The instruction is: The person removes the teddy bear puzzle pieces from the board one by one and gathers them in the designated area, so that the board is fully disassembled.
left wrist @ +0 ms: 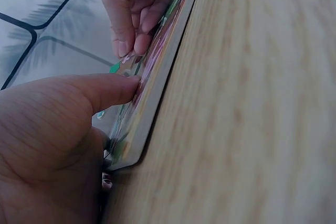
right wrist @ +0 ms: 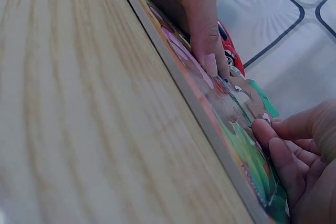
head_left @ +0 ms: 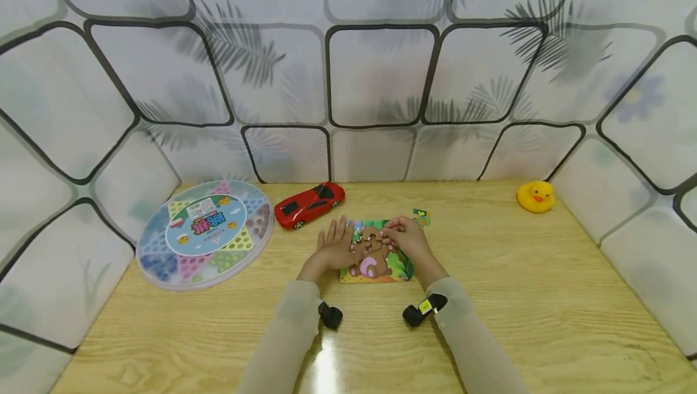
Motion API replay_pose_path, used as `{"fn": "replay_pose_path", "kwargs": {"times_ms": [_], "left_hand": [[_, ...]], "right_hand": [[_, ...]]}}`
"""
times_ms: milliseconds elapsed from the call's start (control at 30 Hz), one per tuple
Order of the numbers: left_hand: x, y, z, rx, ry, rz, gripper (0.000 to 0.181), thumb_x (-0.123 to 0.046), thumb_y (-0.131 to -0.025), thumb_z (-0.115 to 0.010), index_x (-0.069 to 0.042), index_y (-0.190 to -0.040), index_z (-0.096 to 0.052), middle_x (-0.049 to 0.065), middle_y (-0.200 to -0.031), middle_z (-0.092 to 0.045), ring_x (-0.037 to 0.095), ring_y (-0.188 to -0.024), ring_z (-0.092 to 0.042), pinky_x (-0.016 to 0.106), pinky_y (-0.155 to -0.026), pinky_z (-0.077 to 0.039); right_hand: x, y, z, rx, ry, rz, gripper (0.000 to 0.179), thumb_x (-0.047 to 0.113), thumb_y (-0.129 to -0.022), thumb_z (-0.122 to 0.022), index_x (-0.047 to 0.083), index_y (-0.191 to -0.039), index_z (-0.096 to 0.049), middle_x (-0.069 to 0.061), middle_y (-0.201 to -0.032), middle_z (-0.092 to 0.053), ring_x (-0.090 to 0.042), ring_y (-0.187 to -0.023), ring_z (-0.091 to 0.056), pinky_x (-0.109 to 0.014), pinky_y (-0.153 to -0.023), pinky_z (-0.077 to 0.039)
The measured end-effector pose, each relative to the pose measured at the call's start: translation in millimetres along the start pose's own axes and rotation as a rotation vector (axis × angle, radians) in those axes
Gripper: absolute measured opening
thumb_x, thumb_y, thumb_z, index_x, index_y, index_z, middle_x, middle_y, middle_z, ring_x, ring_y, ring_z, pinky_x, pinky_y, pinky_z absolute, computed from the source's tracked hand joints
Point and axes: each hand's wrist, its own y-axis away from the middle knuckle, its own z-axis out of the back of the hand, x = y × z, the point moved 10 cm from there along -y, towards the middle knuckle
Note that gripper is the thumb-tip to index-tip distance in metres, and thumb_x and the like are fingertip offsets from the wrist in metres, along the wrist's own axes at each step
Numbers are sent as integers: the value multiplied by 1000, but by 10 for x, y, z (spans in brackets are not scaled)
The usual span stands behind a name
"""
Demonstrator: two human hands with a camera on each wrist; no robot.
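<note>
A bear jigsaw puzzle (head_left: 376, 269) in a thin flat tray lies on the table between the two hands. My left hand (head_left: 336, 251) rests on its left side with the fingers spread, and the thumb (left wrist: 113, 88) presses on the picture. From the upper right, my right hand (head_left: 409, 240) pinches a puzzle piece (right wrist: 251, 94) between thumb and fingertips. That piece is brown with a green edge and stands tilted up from the board around the bear's head. Fingers partly hide it. Another small green piece (head_left: 422, 217) lies just past the puzzle's far right corner.
A red toy car (head_left: 309, 205) stands behind the left hand. Farther left lies a round Chinese checkers board (head_left: 204, 233) under a clear cover. A yellow rubber duck (head_left: 535, 196) sits at the back right. Patterned cloth walls (head_left: 381, 79) close off the wooden table's back and sides.
</note>
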Motion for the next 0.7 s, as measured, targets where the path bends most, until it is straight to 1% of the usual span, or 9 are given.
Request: {"fn": "replay_pose_path", "kwargs": {"times_ms": [267, 400, 633, 700], "left_hand": [[36, -34, -52, 16, -7, 11, 85, -51, -95, -44, -14, -152, 6, 4, -155, 21, 23, -140, 24, 49, -109, 16], [36, -31, -47, 15, -8, 11, 84, -51, -95, -44, -14, -152, 6, 4, -155, 21, 22, -140, 24, 49, -109, 17], [-4, 13, -6, -3, 11, -10, 82, -44, -95, -46, -9, -153, 0, 9, -157, 16, 26, -142, 20, 51, -110, 14], [-9, 19, -3, 0, 9, -13, 81, -44, -96, -44, -9, -153, 1, 9, -157, 16, 26, -142, 20, 50, -110, 14]], "right_hand": [[8, 22, 6, 61, -34, 38, 13, -3, -91, -56, -11, -102, -56, -7, -75, -64, -7, -58, -61, -19, -51, -49], [31, 56, 24, 81, -59, 53, 14, -3, -92, -55, -11, -103, -56, -5, -75, -65, -8, -60, -62, -19, -53, -50], [62, 80, 30, 151, -85, 98, 14, 0, -92, -57, -9, -103, -56, -3, -77, -64, -10, -64, -63, -20, -58, -52], [73, 76, 50, 165, -102, 114, 16, 1, -92, -57, -10, -104, -55, -3, -77, -64, -10, -64, -63, -20, -58, -52]]}}
